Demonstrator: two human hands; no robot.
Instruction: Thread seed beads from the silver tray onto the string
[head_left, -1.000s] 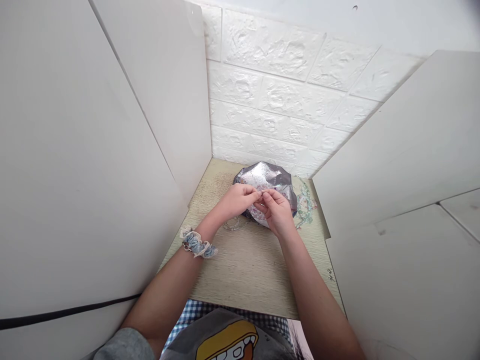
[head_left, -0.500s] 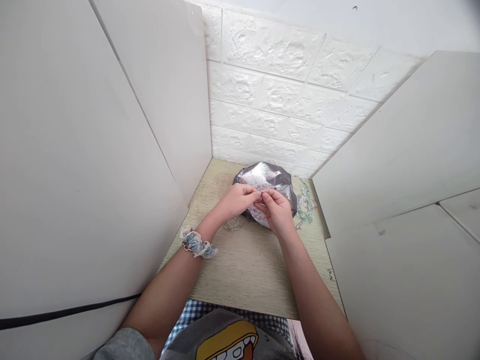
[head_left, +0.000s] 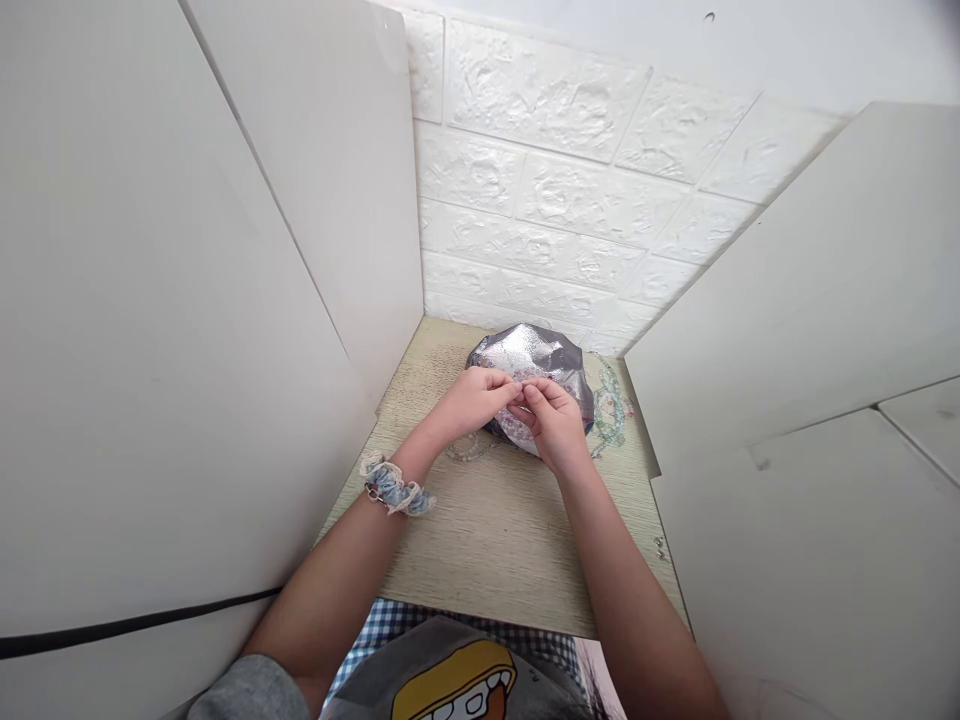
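Note:
My left hand, with a blue and white scrunchie on its wrist, is closed in a pinch. Its fingertips meet those of my right hand, also pinched; whatever lies between them is too small to make out. Both hands are over a shiny silver bag that lies open with many small pink and purple beads on it. Strings of pale green beads lie to the bag's right, and another beaded strand curves out at its lower left.
The wooden tabletop sits between white panels at left and right, with a white brick-patterned wall behind. Tiny shiny pieces lie near its right edge.

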